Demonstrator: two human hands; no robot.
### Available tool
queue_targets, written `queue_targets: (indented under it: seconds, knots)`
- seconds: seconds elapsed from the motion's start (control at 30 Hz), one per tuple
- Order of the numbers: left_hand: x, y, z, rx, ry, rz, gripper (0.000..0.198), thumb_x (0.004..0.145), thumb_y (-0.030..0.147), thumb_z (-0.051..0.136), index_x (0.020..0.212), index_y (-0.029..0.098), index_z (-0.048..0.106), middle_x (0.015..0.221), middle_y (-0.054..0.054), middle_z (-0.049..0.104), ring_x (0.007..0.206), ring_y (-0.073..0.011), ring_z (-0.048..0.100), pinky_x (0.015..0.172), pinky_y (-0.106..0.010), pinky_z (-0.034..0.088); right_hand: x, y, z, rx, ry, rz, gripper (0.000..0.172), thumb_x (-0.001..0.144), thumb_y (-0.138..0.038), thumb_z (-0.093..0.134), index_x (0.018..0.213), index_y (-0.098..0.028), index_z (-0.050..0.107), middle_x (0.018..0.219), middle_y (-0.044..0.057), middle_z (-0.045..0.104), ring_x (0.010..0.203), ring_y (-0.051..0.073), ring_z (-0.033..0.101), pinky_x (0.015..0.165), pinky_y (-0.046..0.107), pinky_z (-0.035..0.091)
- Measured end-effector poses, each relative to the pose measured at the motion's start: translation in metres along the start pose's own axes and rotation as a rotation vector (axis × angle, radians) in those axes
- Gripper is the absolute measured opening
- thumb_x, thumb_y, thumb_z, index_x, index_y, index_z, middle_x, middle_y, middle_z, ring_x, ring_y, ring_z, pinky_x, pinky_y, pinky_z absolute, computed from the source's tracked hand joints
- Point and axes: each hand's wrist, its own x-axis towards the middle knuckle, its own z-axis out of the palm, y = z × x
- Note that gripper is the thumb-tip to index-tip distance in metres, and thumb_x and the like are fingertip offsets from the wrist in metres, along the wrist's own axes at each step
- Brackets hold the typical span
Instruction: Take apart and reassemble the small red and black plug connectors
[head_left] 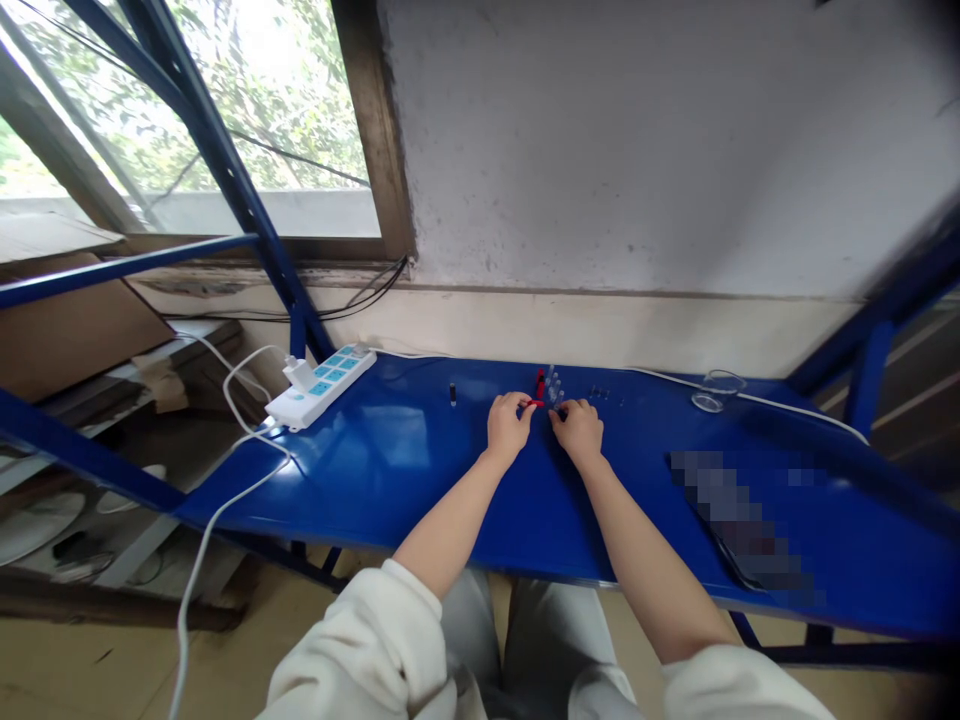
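Observation:
My left hand (510, 424) is closed in a pinch on a small red stick-like piece (535, 403), which points toward the right hand. A short gap away, my right hand (580, 430) has its fingertips drawn together low over the blue tabletop; what they hold, if anything, is too small to make out. Just beyond the hands stand a few small red pieces (540, 378) beside several clear little tubes (553, 382). A short black cylinder with a pale lower end (452, 393) stands upright to the left of my left hand.
Several tiny parts (601, 392) lie right of the clear tubes. A clear glass cup (718, 390) is at the back right, near a white cable. A pixelated dark flat object (739, 520) lies front right. A white power strip (322, 388) sits at the left on the blue table (360, 480).

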Motion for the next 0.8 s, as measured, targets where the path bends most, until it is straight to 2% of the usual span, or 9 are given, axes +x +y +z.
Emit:
queue_targets:
  seconds: [0.17,0.33,0.47,0.6,0.8]
  knots:
    - [-0.004,0.008,-0.008,-0.137,0.084,-0.005,0.009,0.079,0.024,0.053,0.084,0.017,0.058,0.080,-0.003,0.061,0.076,-0.0140,0.051,0.074,-0.028,0.043,0.003,-0.001,-0.002,0.018,-0.006,0.011,0.023,0.081,-0.032,0.046,0.092,-0.017,0.060,0.100,0.009,0.057,0.093,0.023,0.049,0.066,0.030,0.034]
    - [-0.009,0.017,-0.008,-0.174,0.075,-0.013,0.009,0.078,0.024,0.053,0.082,0.018,0.059,0.079,-0.003,0.060,0.076,-0.0145,0.051,0.074,-0.029,0.043,-0.002,-0.006,-0.011,0.031,-0.039,-0.077,0.017,0.080,-0.029,0.047,0.087,-0.020,0.060,0.091,0.006,0.060,0.088,0.020,0.051,0.066,0.029,0.031]
    - [-0.009,0.017,-0.008,-0.198,0.094,-0.049,0.009,0.078,0.023,0.053,0.083,0.018,0.058,0.079,-0.003,0.060,0.075,-0.0141,0.053,0.073,-0.029,0.043,-0.008,-0.011,-0.018,0.051,-0.055,-0.168,0.014,0.079,-0.027,0.047,0.083,-0.020,0.059,0.084,0.004,0.061,0.082,0.017,0.054,0.066,0.027,0.030]
    - [-0.007,0.016,-0.010,-0.217,0.117,-0.101,0.011,0.079,0.025,0.051,0.084,0.018,0.058,0.080,-0.004,0.060,0.074,-0.0139,0.054,0.071,-0.029,0.043,-0.010,-0.013,-0.021,0.094,-0.075,-0.163,0.012,0.078,-0.027,0.049,0.080,-0.020,0.059,0.081,0.002,0.062,0.077,0.015,0.056,0.063,0.025,0.029]
    - [-0.007,0.013,-0.008,-0.244,0.142,-0.102,0.012,0.081,0.024,0.049,0.086,0.017,0.056,0.082,-0.004,0.059,0.074,-0.0125,0.055,0.071,-0.027,0.043,-0.010,-0.013,-0.022,0.050,-0.064,-0.172,0.010,0.076,-0.026,0.050,0.076,-0.020,0.057,0.078,0.001,0.062,0.073,0.014,0.056,0.060,0.025,0.028]
